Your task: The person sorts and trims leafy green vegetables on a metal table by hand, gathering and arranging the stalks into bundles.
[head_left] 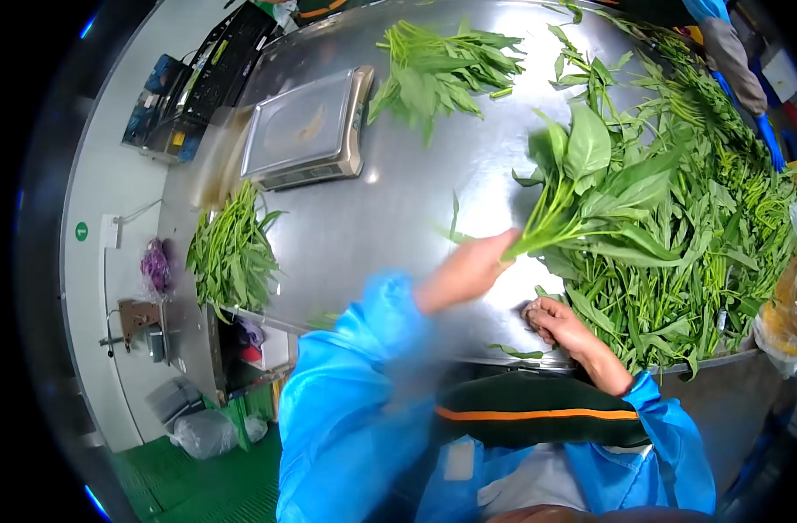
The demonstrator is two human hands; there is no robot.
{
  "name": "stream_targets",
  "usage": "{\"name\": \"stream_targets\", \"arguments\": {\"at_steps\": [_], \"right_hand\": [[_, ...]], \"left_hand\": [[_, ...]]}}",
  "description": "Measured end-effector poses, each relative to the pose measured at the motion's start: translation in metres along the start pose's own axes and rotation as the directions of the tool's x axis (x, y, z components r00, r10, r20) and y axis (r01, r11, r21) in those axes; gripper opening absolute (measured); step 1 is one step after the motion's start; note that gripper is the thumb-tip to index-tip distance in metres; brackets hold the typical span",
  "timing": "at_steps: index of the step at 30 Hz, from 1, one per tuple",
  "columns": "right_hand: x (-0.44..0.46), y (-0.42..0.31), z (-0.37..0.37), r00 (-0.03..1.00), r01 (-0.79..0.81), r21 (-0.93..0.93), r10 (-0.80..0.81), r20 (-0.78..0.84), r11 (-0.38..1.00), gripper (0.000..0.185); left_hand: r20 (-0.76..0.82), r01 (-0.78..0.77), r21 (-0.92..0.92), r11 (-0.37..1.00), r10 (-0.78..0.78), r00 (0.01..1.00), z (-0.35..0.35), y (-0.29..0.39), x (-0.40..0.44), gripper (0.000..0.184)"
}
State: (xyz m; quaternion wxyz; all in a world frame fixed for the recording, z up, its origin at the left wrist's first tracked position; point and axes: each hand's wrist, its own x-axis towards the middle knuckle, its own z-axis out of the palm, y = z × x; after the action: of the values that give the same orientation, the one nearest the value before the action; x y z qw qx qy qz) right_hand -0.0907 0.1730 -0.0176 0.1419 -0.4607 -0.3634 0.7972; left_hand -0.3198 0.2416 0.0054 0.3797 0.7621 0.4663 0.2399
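My left hand is closed around the stems of a bunch of leafy greens, which looks like water spinach. The bunch is held above the metal table, its broad leaves fanning out to the right. Lower down, close to the table's near edge, my right hand has its fingers curled in; whatever may be in them is hidden. Just beyond it spreads a large heap of the same greens along the table's right side. A loose leaf lies by the near edge.
A flat weighing scale stands on the metal table. Separate bunches of greens lie at the back and at the left. Another person's sleeved arm with a blue glove reaches in at the far right, near a filled plastic bag.
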Motion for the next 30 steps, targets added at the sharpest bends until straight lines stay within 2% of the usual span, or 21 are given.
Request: {"name": "stream_targets", "arguments": {"at_steps": [1, 3, 5, 7, 9, 12, 15, 16, 19, 20, 23, 26, 29, 30], "right_hand": [[0.003, 0.003, 0.000, 1.000, 0.016, 0.018, -0.015, -0.022, 1.000, 0.010], [0.010, 0.003, 0.006, 0.998, 0.022, -0.044, -0.024, -0.050, 0.999, 0.011], [0.012, 0.000, 0.012, 0.999, 0.017, -0.018, -0.018, -0.050, 1.000, 0.013], [0.016, 0.008, 0.015, 0.996, 0.012, -0.039, -0.015, -0.086, 0.999, 0.017], [0.016, 0.006, 0.016, 0.993, 0.012, -0.072, -0.021, -0.118, 0.997, 0.017], [0.019, 0.011, 0.010, 0.978, 0.104, -0.135, -0.126, -0.167, 0.985, 0.017], [0.023, 0.015, 0.002, 0.969, 0.095, -0.105, -0.117, -0.219, 0.990, 0.015], [0.024, 0.015, -0.002, 0.966, 0.118, -0.160, -0.151, -0.212, 0.980, 0.014], [0.027, 0.017, -0.003, 0.947, 0.216, -0.244, -0.263, -0.182, 0.946, 0.020], [0.028, 0.015, -0.003, 0.953, 0.170, -0.297, -0.234, -0.195, 0.940, 0.020], [0.029, 0.015, 0.000, 0.938, 0.213, -0.301, -0.281, -0.204, 0.930, 0.019], [0.029, 0.025, -0.005, 0.923, 0.256, -0.296, -0.324, -0.210, 0.920, 0.017], [0.019, 0.025, -0.007, 0.913, 0.250, -0.341, -0.338, -0.228, 0.906, 0.016], [0.016, 0.028, -0.008, 0.906, 0.271, -0.341, -0.358, -0.226, 0.900, 0.017]], "left_hand": [[-0.088, -0.108, 0.108, 0.988, 0.118, 0.989, -0.004, -0.031, 0.014, 0.042], [-0.198, -0.159, 0.465, 0.871, 0.277, 0.940, -0.070, -0.012, 0.031, 0.043], [-0.148, 0.035, 0.754, 0.656, 0.117, 0.982, -0.109, -0.030, 0.050, 0.040], [-0.131, 0.030, 0.861, 0.508, 0.164, 0.978, -0.131, -0.084, 0.060, 0.036], [-0.090, 0.033, 0.916, 0.400, 0.125, 0.988, -0.141, -0.135, 0.060, 0.037], [-0.078, 0.066, 0.920, 0.387, 0.014, 0.997, -0.136, -0.193, 0.045, 0.047], [-0.132, 0.140, 0.881, 0.451, -0.049, 0.990, -0.131, -0.198, 0.039, 0.065], [-0.128, 0.225, 0.862, 0.454, -0.235, 0.964, -0.131, -0.189, 0.041, 0.080], [-0.106, 0.169, 0.896, 0.411, -0.173, 0.979, -0.133, -0.153, 0.038, 0.087], [-0.094, 0.170, 0.906, 0.388, -0.208, 0.974, -0.133, -0.140, 0.037, 0.090], [-0.160, 0.219, 0.880, 0.421, -0.171, 0.972, -0.117, -0.096, 0.023, 0.094], [-0.260, 0.290, 0.801, 0.523, -0.132, 0.956, -0.076, -0.088, -0.005, 0.091], [-0.323, 0.343, 0.598, 0.724, -0.174, 0.930, -0.019, -0.090, -0.042, 0.086], [-0.300, 0.318, 0.582, 0.749, -0.165, 0.939, 0.000, -0.084, -0.048, 0.085]]}}
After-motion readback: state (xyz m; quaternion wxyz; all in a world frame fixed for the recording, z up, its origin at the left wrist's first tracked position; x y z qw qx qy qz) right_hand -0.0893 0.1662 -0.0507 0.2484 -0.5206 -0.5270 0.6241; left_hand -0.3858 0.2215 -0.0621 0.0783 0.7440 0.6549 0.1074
